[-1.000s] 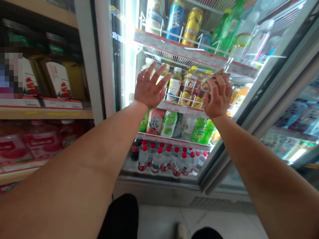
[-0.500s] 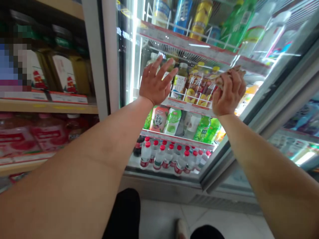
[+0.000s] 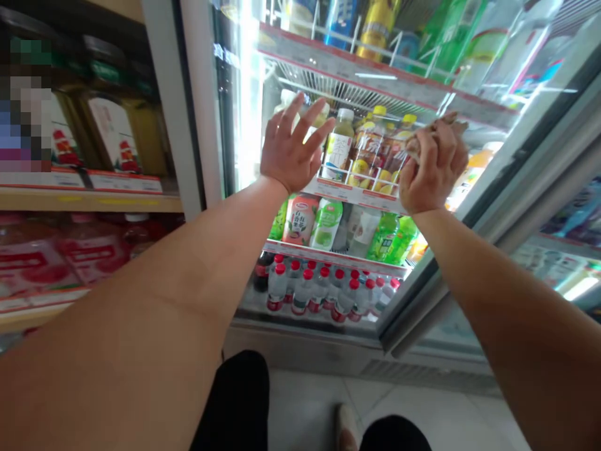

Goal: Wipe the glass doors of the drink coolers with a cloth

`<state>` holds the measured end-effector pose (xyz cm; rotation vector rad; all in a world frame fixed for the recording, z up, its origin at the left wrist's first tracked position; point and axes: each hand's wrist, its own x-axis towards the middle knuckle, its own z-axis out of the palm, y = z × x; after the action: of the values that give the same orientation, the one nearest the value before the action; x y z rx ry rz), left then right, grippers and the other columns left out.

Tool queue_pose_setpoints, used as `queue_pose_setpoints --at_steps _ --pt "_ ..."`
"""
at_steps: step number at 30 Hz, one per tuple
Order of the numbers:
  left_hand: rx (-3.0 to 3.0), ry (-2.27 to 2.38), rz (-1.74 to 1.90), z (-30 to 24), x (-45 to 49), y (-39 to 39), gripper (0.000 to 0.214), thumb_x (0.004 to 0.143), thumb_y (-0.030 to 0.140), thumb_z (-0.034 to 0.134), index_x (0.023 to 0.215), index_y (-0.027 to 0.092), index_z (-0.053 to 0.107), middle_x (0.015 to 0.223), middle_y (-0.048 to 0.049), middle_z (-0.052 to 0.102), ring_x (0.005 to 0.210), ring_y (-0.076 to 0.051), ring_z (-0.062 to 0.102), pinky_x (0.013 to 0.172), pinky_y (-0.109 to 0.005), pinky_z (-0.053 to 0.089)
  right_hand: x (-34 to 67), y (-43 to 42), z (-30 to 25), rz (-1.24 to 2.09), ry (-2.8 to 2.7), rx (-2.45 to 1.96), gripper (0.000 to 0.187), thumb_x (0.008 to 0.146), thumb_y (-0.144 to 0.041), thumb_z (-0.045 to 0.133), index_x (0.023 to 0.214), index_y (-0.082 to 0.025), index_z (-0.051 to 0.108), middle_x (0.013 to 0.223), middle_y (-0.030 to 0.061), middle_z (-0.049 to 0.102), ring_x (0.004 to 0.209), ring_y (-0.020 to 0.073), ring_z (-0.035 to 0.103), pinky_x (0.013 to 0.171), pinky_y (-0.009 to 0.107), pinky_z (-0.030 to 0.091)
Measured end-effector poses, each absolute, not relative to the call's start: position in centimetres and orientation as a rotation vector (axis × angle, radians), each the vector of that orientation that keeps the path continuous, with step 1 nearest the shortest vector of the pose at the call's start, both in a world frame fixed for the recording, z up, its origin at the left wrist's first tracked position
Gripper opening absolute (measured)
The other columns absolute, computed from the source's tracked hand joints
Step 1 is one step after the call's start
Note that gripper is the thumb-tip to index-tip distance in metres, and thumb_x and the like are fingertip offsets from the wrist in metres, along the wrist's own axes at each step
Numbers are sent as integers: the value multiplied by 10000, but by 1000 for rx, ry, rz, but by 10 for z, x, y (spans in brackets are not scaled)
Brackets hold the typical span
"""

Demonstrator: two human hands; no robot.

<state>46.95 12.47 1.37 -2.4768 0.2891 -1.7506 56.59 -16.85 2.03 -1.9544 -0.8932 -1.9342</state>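
My left hand is raised with its fingers spread, at the glass door of a lit drinks fridge; it looks to be resting on the pane. My right hand is wrapped round a crumpled brownish cloth farther right on the same door. Most of the cloth is hidden under the fingers; its edges stick out above and to the left. Behind the glass, between my hands, stand a white-labelled tea bottle and yellow-capped bottles.
Lower fridge shelves hold cartons, green bottles and several red-capped water bottles. A long metal door frame slants along the right. Wooden shelves with large bottles stand on the left. Tiled floor lies below.
The view has shifted slightly, so the fridge's lower shelves sit a little differently. My right hand with the cloth has moved barely to the right; my left hand stays nearly in place.
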Motion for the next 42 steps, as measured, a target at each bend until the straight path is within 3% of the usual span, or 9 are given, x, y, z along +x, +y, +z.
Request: queue_pose_setpoints --at_steps 5,12,19,22,26,32,38,42 --pt "-2510 313 -1758 13 479 129 604 969 304 470 1563 348 372 1706 147 165 1595 -254 2 1244 -651 107 562 -167 18 -1869 -1124 -2121 514 959 -375 414 1442 -291 572 1574 47 489 1469 349 365 1201 578 258" --pt "-2507 425 -1790 14 484 135 608 966 335 497 1564 322 382 1703 137 176 1586 -281 -10 1225 -682 82 559 -165 18 -1950 -838 -1929 529 946 -340 448 1446 -201 552 1533 133 509 1426 336 412 1181 544 302" --pt "-2509 422 -1807 13 485 136 603 979 358 485 1568 341 357 1708 156 138 1589 -271 -15 1236 -682 62 558 -165 16 -1859 -1111 -2138 509 950 -375 443 1435 -284 572 1558 36 509 1450 335 391 1192 577 279" --pt "-2456 427 -1794 13 487 138 624 980 318 492 1582 345 329 1714 150 117 1585 -259 -12 1233 -670 95 558 -166 15 -1913 -1010 -2040 507 959 -368 435 1437 -261 567 1546 72 519 1425 315 410 1187 535 297" --pt "-2421 378 -1790 13 483 137 609 985 292 478 1579 309 345 1716 108 157 1585 -257 12 1224 -672 148 559 -167 15 -1911 -925 -1997 528 946 -343 464 1443 -193 561 1545 134 504 1445 345 376 1188 559 272" --pt "-2401 374 -1792 13 484 137 610 981 286 478 1577 317 354 1713 118 159 1586 -255 19 1222 -673 146 560 -167 14 -1788 -1144 -2216 514 967 -372 441 1469 -316 536 1594 18 472 1479 338 346 1205 587 232" --pt "-2306 344 -1802 12 485 139 644 975 284 497 1598 311 336 1715 105 155 1581 -277 57 1210 -664 202 558 -168 14 -1860 -926 -2008 534 960 -363 447 1463 -211 542 1565 114 483 1462 331 354 1205 542 245" --pt "-2394 356 -1802 13 480 135 601 993 401 477 1582 339 374 1702 108 201 1591 -276 72 1247 -650 176 561 -168 13 -1884 -955 -2103 542 962 -381 439 1487 -272 521 1603 44 452 1478 325 342 1195 558 252"
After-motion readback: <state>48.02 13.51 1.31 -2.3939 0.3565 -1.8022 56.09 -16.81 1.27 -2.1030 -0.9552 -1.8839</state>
